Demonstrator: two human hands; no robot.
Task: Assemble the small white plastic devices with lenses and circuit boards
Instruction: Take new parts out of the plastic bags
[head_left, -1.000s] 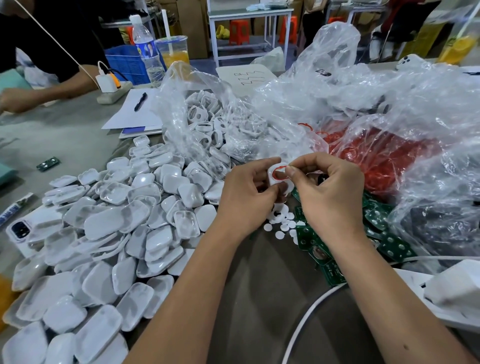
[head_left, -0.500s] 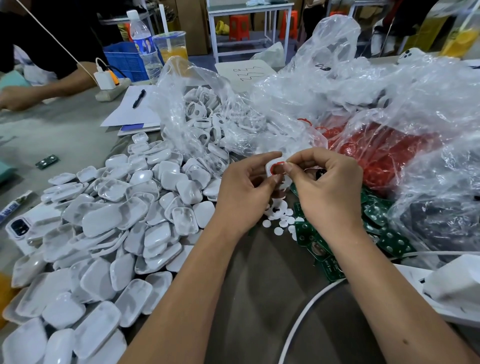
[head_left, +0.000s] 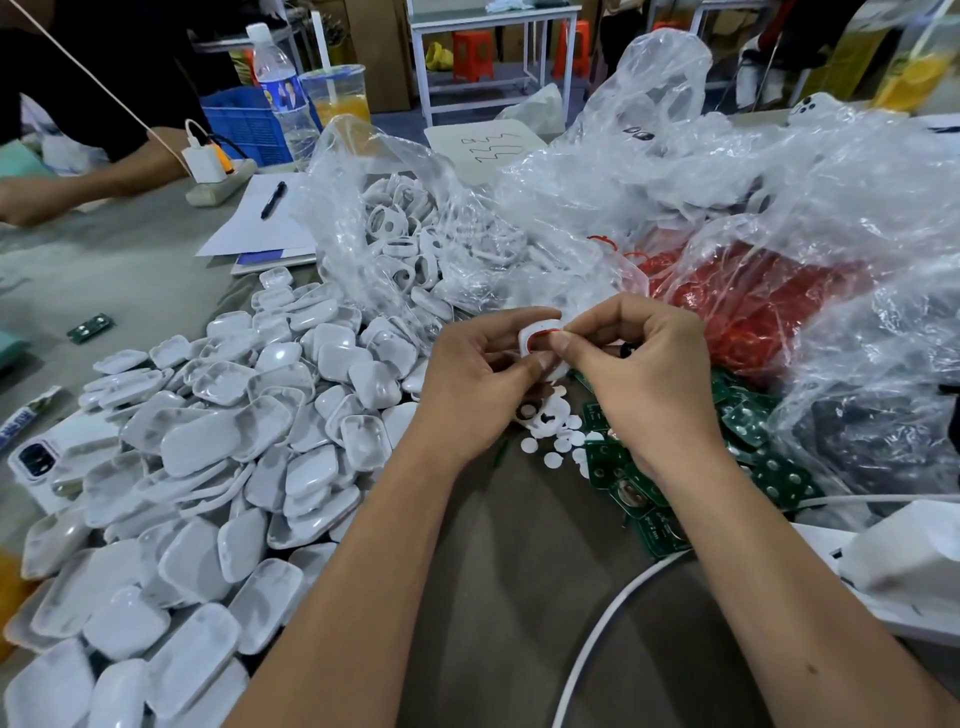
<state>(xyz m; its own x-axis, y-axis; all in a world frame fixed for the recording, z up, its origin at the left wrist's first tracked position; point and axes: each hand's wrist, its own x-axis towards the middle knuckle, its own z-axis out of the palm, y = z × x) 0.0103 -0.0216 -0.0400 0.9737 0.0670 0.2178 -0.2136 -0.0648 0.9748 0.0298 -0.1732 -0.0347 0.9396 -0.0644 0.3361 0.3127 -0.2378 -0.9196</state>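
Both bare forearms are being held forward from the lower edge of the view, converging toward the middle. The left hand is being kept with fingers curled and thumb extended rightward, pinching. The right hand is being held opposite, fingers bent, its fingertips meeting the left thumb.

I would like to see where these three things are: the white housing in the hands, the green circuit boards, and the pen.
white housing (head_left: 535, 338), head view, on its white rim by the red ring.
green circuit boards (head_left: 779, 475), head view, on one board's face.
pen (head_left: 274, 199), head view, on its middle.
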